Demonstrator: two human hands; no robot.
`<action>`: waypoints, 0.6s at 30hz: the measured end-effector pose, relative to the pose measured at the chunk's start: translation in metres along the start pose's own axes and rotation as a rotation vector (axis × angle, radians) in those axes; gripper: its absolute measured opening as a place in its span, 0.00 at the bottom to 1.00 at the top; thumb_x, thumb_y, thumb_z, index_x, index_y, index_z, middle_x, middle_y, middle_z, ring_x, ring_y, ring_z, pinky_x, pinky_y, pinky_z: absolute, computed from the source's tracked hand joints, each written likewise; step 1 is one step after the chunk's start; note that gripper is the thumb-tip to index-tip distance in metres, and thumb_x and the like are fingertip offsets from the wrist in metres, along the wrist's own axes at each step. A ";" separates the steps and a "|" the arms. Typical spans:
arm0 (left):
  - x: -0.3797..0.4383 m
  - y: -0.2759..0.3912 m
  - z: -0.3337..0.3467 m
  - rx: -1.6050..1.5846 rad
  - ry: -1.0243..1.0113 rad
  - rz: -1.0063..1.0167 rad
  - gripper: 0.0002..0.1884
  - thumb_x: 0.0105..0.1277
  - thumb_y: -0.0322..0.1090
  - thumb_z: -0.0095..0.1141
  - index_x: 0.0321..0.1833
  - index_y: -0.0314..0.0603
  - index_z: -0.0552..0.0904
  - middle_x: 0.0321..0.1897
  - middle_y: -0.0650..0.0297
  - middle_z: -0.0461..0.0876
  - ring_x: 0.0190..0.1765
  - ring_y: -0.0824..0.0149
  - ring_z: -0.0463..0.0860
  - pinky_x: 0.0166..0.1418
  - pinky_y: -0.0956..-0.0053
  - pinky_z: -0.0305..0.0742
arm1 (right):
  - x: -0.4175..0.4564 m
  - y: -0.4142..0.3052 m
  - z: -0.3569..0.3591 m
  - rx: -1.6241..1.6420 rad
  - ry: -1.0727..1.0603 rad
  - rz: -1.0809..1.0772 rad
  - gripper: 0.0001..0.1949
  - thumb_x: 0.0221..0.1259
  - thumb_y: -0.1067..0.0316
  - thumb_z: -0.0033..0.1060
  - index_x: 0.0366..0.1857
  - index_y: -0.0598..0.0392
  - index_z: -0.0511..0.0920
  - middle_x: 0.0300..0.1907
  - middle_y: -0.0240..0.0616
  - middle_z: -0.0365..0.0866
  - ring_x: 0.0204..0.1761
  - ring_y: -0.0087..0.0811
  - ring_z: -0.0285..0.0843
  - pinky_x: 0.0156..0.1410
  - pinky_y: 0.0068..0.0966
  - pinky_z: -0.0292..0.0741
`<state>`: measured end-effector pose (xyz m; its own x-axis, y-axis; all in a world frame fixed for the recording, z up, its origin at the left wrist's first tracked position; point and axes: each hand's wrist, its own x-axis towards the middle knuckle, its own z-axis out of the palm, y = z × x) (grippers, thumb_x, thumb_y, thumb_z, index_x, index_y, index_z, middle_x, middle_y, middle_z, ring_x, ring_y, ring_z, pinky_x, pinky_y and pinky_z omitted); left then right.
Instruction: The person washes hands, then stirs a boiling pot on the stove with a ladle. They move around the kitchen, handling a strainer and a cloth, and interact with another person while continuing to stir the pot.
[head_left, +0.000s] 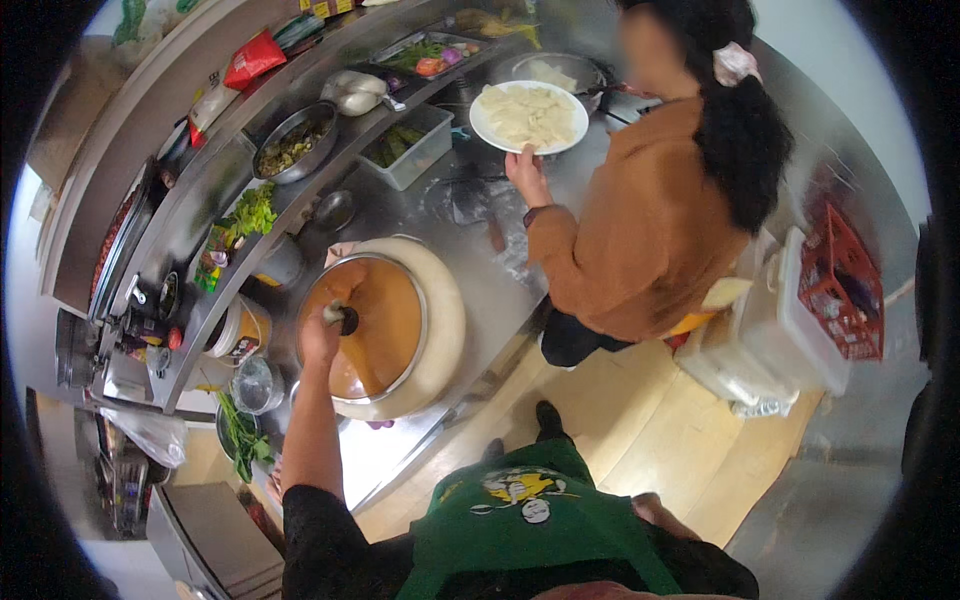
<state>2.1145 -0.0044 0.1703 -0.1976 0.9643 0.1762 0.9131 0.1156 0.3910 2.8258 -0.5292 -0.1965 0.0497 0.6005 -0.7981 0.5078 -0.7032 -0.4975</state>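
My left hand (321, 336) grips the knob (347, 321) of a large round lid with a metal rim (424, 322). Its surface looks glossy and orange-brown. The lid lies over or against a wide, cream-coloured round vessel (448, 322) on the steel worktop (491, 319). Whether the lid rests on it or is tilted, I cannot tell. My right hand (654, 514) hangs low beside my green apron (517, 517), partly hidden, with its fingers not clear. Ahead to the right, a co-worker's hand (529, 178) holds a white plate (480, 127) of pale dumplings (529, 116).
Beyond the plate is a pan (596, 75). A clear plastic tub (420, 154) of green vegetables stands under the shelf. On the shelf sit a metal bowl (319, 150) and a vegetable tray (382, 56). Lidded bins (795, 315) and a red crate (847, 292) stand behind the co-worker.
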 end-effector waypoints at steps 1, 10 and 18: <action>-0.007 0.006 -0.012 -0.027 0.063 -0.009 0.22 0.53 0.29 0.60 0.52 0.35 0.76 0.42 0.43 0.80 0.48 0.43 0.79 0.50 0.60 0.73 | 0.023 -0.020 -0.026 0.028 -0.015 0.004 0.10 0.56 0.57 0.54 0.26 0.50 0.80 0.29 0.36 0.81 0.33 0.35 0.80 0.37 0.35 0.76; -0.158 0.077 -0.042 -0.264 0.338 -0.299 0.15 0.57 0.23 0.53 0.49 0.32 0.75 0.39 0.48 0.81 0.43 0.54 0.81 0.49 0.67 0.74 | 0.174 -0.140 -0.133 0.096 -0.194 -0.167 0.06 0.50 0.64 0.60 0.20 0.47 0.75 0.23 0.30 0.73 0.30 0.29 0.76 0.30 0.31 0.71; -0.315 0.128 -0.016 -0.118 0.049 -0.301 0.11 0.53 0.26 0.61 0.40 0.37 0.78 0.33 0.50 0.81 0.38 0.47 0.81 0.43 0.60 0.76 | 0.226 -0.188 -0.096 -0.357 -0.302 -0.499 0.07 0.54 0.68 0.58 0.20 0.49 0.74 0.20 0.38 0.73 0.24 0.32 0.75 0.24 0.33 0.70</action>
<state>2.2880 -0.2968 0.1795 -0.4718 0.8782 0.0785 0.7639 0.3626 0.5339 2.8242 -0.2244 -0.2505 -0.4799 0.6514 -0.5877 0.6627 -0.1698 -0.7294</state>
